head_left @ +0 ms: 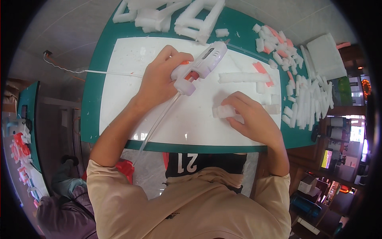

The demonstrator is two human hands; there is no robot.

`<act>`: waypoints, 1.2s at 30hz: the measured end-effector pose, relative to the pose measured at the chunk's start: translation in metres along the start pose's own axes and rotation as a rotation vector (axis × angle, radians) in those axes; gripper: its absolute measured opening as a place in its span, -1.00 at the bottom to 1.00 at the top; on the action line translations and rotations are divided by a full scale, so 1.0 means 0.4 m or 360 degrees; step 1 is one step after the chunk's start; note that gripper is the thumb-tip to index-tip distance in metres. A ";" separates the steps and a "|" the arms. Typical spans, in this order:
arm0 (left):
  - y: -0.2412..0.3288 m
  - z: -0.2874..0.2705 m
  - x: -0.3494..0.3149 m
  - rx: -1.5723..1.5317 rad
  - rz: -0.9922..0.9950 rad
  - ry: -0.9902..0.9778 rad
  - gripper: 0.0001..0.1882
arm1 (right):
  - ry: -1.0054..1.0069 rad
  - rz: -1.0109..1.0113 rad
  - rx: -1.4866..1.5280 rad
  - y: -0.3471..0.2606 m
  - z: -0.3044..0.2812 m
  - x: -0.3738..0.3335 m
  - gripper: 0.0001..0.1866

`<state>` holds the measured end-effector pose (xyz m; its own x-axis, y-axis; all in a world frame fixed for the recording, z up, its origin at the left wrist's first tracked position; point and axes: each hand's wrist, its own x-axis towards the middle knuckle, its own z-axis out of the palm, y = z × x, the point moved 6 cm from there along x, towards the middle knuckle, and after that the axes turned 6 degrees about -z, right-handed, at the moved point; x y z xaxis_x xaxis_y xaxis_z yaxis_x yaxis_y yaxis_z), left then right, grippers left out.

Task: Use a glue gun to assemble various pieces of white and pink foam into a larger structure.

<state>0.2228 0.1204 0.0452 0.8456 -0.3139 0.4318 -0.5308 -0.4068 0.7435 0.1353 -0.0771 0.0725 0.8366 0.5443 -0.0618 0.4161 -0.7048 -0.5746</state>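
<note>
My left hand (pixel 161 77) is wrapped round a white hot glue gun (pixel 207 59), its nozzle aimed up and to the right over the white board. A long clear glue stick (pixel 161 117) sticks out of the gun's back end toward me. Low over the board, my right hand (pixel 248 117) pinches a small white foam block (pixel 226 111). Beyond that hand lie a long white foam strip (pixel 240 77) and a pink foam strip (pixel 263 74), which meet near the strip's right end. Another pale foam piece (pixel 272 109) lies just right of my right hand.
The white board (pixel 119 99) lies on a green table (pixel 93 103). White foam frames (pixel 199 20) stand at the far edge. Small foam pieces (pixel 278 47) and long foam sticks (pixel 308 103) are heaped at the right. A white cable (pixel 99 72) crosses from the left. Someone sits at the lower left.
</note>
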 end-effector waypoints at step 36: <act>0.000 0.005 -0.001 0.0062 0.0001 -0.0046 -0.65 | 0.0013 -0.0076 -0.0158 -0.021 0.017 0.002 -0.63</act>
<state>0.2221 0.1187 0.0440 0.8435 -0.3387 0.4168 -0.5335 -0.4398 0.7224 0.1299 -0.0675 0.0717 0.8177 0.5749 -0.0296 0.4885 -0.7201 -0.4928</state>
